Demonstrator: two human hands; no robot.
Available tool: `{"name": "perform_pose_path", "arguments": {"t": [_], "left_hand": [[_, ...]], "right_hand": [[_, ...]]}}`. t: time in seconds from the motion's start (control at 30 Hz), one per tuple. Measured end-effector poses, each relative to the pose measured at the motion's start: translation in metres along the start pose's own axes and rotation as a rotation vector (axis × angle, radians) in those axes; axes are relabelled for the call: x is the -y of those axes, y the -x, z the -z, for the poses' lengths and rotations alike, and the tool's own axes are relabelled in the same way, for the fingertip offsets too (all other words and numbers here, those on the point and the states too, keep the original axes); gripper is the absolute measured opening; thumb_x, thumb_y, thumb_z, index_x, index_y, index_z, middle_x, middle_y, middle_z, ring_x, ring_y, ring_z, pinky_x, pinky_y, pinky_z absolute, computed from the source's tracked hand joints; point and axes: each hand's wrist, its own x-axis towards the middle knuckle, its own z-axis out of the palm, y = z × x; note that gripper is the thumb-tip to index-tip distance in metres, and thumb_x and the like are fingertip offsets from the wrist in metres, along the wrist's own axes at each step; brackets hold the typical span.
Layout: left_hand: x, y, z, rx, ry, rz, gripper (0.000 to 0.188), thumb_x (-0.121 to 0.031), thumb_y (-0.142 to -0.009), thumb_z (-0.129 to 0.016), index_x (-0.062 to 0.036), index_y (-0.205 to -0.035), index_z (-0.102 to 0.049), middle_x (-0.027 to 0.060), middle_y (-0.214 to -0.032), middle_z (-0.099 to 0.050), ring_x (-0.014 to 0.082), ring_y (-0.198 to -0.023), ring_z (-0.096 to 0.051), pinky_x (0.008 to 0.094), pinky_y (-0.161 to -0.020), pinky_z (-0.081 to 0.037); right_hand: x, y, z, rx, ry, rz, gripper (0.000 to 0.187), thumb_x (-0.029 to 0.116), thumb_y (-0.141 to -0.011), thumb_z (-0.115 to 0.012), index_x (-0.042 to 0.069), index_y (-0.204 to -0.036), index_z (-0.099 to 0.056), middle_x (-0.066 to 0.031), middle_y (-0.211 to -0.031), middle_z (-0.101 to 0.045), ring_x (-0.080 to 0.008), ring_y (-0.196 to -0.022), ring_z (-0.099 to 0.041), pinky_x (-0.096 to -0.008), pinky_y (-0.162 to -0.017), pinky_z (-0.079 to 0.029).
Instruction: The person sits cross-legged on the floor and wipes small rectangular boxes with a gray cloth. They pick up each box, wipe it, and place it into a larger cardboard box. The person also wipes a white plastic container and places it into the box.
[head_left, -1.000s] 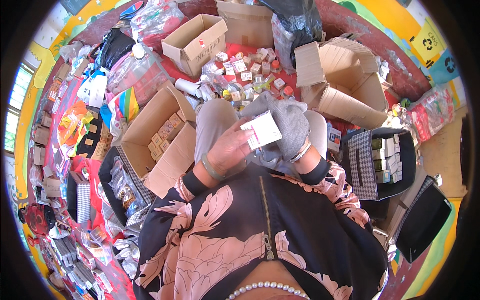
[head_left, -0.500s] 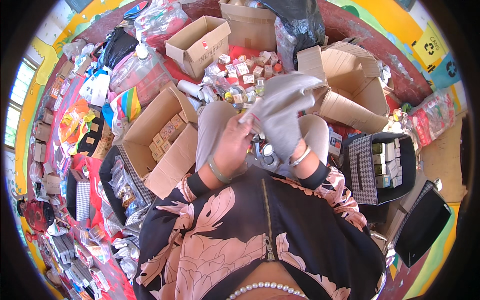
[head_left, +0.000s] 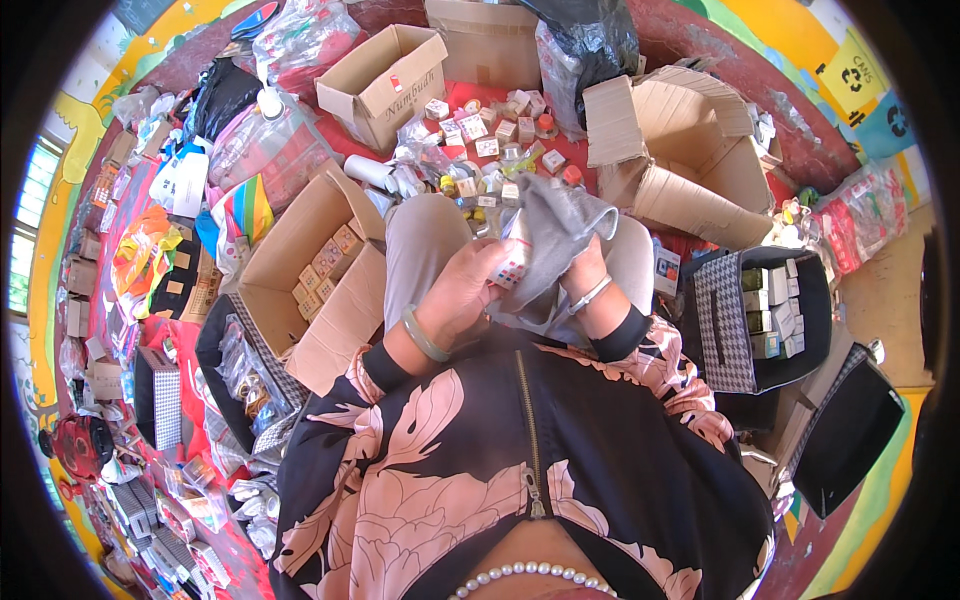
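My left hand (head_left: 462, 285) is closed around a small white box (head_left: 514, 264) with coloured dots, held above my lap. A grey cloth (head_left: 560, 228) is bunched in my right hand (head_left: 588, 275), which is mostly covered by its folds. The cloth touches the right side of the box. Just beyond my knees lies a heap of small printed boxes (head_left: 487, 147) and jars on a red sheet. At my left, an open cardboard box (head_left: 345, 345) holds a row of small patterned boxes (head_left: 322, 270).
An open cardboard carton (head_left: 690, 205) stands ahead on the right, near a checked fabric bin (head_left: 722, 325) with small boxes inside. Another carton (head_left: 385, 95) stands far ahead. To the left are another fabric bin (head_left: 228, 375), plastic bags (head_left: 270, 145) and scattered packages.
The grey cloth, raised and spread out before, has come down and now lies bunched against the small box. My left hand has turned, so the box's dotted side shows.
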Motion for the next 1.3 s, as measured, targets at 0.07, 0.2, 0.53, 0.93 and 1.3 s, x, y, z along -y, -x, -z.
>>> {"name": "perform_pose_path", "arguments": {"t": [0.07,0.2,0.53,0.93,1.3], "left_hand": [[-0.003,-0.001,-0.002,0.062,0.140,0.023,0.043,-0.030,-0.093,-0.041,0.0031,-0.120,-0.046,0.0114,-0.115,-0.056,0.0217,-0.105,-0.056,0.0390,-0.093,-0.043],[-0.020,0.012,-0.003,0.207,0.530,-0.041,0.050,-0.031,-0.092,-0.035,0.0021,-0.129,-0.040,0.0144,-0.128,-0.050,0.0259,-0.117,-0.049,0.0430,-0.099,-0.037],[-0.020,0.007,-0.032,0.198,0.462,-0.078,0.054,-0.044,-0.096,-0.032,-0.0047,-0.133,-0.039,0.0076,-0.130,-0.049,0.0223,-0.118,-0.047,0.0396,-0.100,-0.035],[-0.011,0.010,-0.025,0.185,0.505,0.025,0.044,-0.032,-0.099,-0.032,-0.0031,-0.132,-0.038,0.0134,-0.128,-0.050,0.0276,-0.114,-0.052,0.0456,-0.099,-0.042],[-0.008,-0.005,-0.045,0.024,0.485,-0.119,0.045,-0.036,-0.096,-0.043,-0.0056,-0.129,-0.043,0.0071,-0.125,-0.052,0.0186,-0.116,-0.049,0.0355,-0.102,-0.036]], "right_hand": [[-0.006,-0.018,0.014,-0.079,0.019,-0.004,0.021,0.012,-0.092,-0.049,0.005,-0.111,-0.053,-0.0048,-0.103,-0.057,-0.0133,-0.092,-0.056,-0.0278,-0.081,-0.049],[0.013,-0.026,0.017,-0.177,0.039,0.087,0.025,0.024,-0.090,-0.056,0.009,-0.110,-0.053,-0.0018,-0.104,-0.057,-0.0163,-0.093,-0.056,-0.0296,-0.084,-0.047],[0.079,-0.001,-0.052,0.146,1.310,0.402,0.039,0.022,-0.077,-0.059,0.003,-0.111,-0.056,-0.0158,-0.097,-0.058,-0.0313,-0.088,-0.057,-0.0385,-0.081,-0.045],[0.000,-0.022,0.004,-0.343,-0.488,-0.483,0.031,0.024,-0.089,-0.049,0.009,-0.116,-0.054,-0.0083,-0.102,-0.061,-0.0211,-0.097,-0.058,-0.0302,-0.082,-0.047],[-0.021,0.008,-0.011,0.123,1.433,0.612,0.047,0.037,-0.085,-0.052,0.009,-0.123,-0.051,-0.0112,-0.124,-0.051,-0.0304,-0.113,-0.050,-0.0384,-0.095,-0.040]]}}
